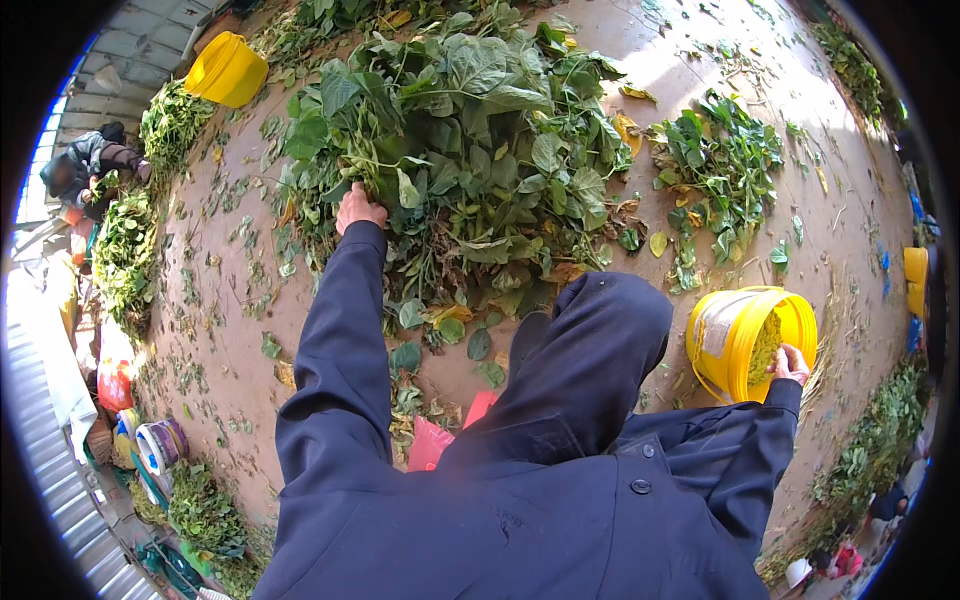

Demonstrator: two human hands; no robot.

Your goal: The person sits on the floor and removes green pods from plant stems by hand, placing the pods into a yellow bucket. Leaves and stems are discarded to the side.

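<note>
Before me lies a big heap of leafy, uprooted bean plants (480,150), probably soybeans, with green pods showing among the leaves. My left hand (361,208) is at the heap's left side, its fingers closed around a bean plant (367,163) with pods. Leaves hide the tips of those fingers. To my right is a yellow plastic bucket (720,330), its mouth facing me and a pale label on its side. Green pods (765,349) fill much of what shows inside. My right hand (789,366) is at the bucket's mouth, fingers bent inward; whether they hold anything is unclear.
A smaller pile of plants (724,172) lies right of the heap. Loose leaves litter the concrete floor (217,300). Another yellow bucket (229,71) stands at the far left. A person (90,161) sits by plants there. Something red (429,442) shows beneath me.
</note>
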